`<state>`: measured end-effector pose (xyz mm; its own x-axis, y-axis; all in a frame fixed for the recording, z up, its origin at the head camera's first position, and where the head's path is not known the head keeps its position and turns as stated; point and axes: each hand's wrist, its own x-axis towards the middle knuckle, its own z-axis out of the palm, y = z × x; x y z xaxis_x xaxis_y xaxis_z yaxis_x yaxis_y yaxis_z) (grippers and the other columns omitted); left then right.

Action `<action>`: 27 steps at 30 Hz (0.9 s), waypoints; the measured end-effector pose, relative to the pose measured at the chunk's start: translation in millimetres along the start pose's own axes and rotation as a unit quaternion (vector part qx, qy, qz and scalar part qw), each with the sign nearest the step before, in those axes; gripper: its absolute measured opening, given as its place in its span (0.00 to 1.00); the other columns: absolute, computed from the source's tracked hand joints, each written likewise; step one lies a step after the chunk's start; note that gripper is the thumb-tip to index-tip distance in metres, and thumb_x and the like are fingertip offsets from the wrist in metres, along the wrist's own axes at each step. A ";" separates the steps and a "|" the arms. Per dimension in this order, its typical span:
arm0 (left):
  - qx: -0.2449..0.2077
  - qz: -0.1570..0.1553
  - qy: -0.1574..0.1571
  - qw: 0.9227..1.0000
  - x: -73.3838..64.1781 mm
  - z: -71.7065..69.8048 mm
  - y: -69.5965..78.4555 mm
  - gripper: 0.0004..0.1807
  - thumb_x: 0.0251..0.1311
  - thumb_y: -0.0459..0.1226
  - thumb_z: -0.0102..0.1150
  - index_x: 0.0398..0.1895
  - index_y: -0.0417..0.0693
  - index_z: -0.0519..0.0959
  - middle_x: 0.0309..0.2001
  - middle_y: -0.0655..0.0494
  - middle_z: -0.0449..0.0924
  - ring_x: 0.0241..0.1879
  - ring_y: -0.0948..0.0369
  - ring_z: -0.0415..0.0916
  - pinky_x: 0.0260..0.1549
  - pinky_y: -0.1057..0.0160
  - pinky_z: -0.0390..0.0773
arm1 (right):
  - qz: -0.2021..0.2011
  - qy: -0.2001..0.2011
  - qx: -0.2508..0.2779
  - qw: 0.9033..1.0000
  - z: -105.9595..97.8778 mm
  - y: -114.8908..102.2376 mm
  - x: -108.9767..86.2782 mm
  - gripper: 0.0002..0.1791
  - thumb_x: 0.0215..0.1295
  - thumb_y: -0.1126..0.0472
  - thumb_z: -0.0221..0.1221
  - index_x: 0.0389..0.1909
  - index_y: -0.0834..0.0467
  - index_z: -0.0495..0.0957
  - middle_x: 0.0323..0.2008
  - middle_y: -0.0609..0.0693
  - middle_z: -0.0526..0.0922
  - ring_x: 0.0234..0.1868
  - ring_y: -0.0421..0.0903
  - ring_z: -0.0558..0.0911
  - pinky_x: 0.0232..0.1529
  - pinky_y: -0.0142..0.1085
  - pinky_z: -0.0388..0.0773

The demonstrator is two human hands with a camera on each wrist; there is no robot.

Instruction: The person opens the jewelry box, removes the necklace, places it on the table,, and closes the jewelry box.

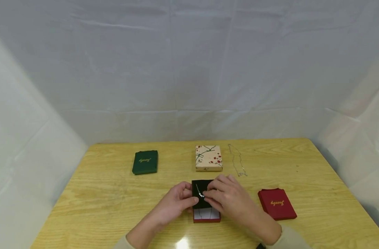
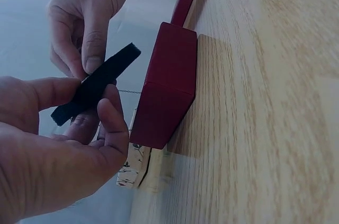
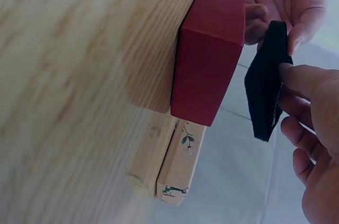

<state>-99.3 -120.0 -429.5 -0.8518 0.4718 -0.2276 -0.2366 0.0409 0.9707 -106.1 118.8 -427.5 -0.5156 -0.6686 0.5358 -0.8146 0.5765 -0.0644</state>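
A black foam pad (image 1: 203,204) is held tilted above an open red box base (image 1: 207,220). My left hand (image 1: 178,199) grips the pad by its left edge, thumb on the top face. A silver necklace (image 1: 201,195) lies across that face, its sparkling pendant near the middle. My right hand (image 1: 228,195) has its fingertips at the pendant and pinches the necklace against the pad; the exact contact is partly hidden. In the right wrist view, thin chain strands run from under the pad (image 3: 265,83) toward the red box (image 3: 206,54).
A red lid (image 1: 278,204) with gold lettering lies at the right. A green jewelry box (image 1: 145,162) stands at the back left, a floral cream box (image 1: 209,158) at the back middle. Beside the latter a second silver necklace (image 1: 238,162) is spread on the wooden table (image 1: 108,200).
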 end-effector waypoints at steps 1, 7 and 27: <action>0.000 0.000 -0.001 1.000 0.1 0.0 0.1 0.18 0.74 0.32 0.60 0.60 0.32 0.70 0.53 0.41 0.87 0.46 0.54 0.84 0.40 0.62 0.81 | 0.005 -0.003 0.002 1.000 -0.1 -0.6 0.1 0.10 0.57 0.56 0.80 0.38 0.49 0.92 0.39 0.40 0.85 0.43 0.43 0.78 0.40 0.37 0.72; 0.005 0.003 -0.002 1.000 0.0 0.5 -0.1 0.18 0.74 0.32 0.60 0.60 0.32 0.70 0.53 0.42 0.87 0.45 0.54 0.83 0.39 0.62 0.80 | 0.046 -0.028 0.021 0.998 -0.7 -3.7 1.7 0.07 0.62 0.56 0.77 0.36 0.47 0.88 0.38 0.38 0.84 0.43 0.41 0.77 0.41 0.37 0.70; 0.051 0.011 -0.003 0.999 -0.8 3.7 -0.3 0.16 0.75 0.30 0.57 0.58 0.29 0.70 0.53 0.36 0.86 0.48 0.49 0.85 0.42 0.59 0.80 | 0.012 0.030 0.008 0.999 -9.9 9.7 14.0 0.13 0.56 0.64 0.79 0.41 0.54 0.89 0.39 0.44 0.88 0.43 0.45 0.79 0.41 0.40 0.71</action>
<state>-96.8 -117.1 -429.3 -0.8532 0.4793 -0.2056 -0.1689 0.1190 0.9784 -118.6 119.7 -412.3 -0.5189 -0.6247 0.5835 -0.8061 0.5848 -0.0908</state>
